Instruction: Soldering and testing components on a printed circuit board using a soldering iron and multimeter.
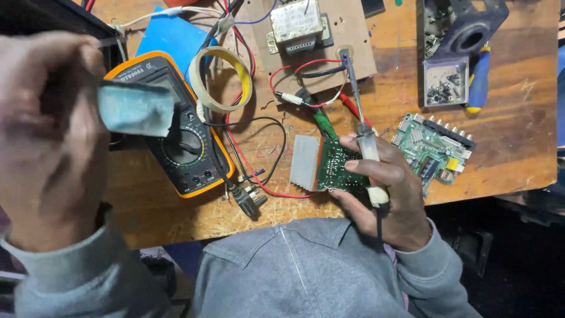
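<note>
My right hand (385,188) grips a green circuit board (336,166) with a ribbed silver heat sink (305,161) on its left end. The same hand also holds a soldering iron (365,132) whose tip points up toward the back of the bench. My left hand (47,135) is raised close to the camera and blurred, pinching a small pale blue-green piece (135,109), perhaps paper or cloth. It hovers over a yellow-edged multimeter (179,138).
A roll of tape (222,79) lies on the multimeter's leads. A transformer (297,26) sits on a brown board with red and black wires. A second green circuit board (432,147), a tray of screws (445,82) and a blue-handled screwdriver (478,82) lie right. The wooden bench edge (176,232) runs near my chest.
</note>
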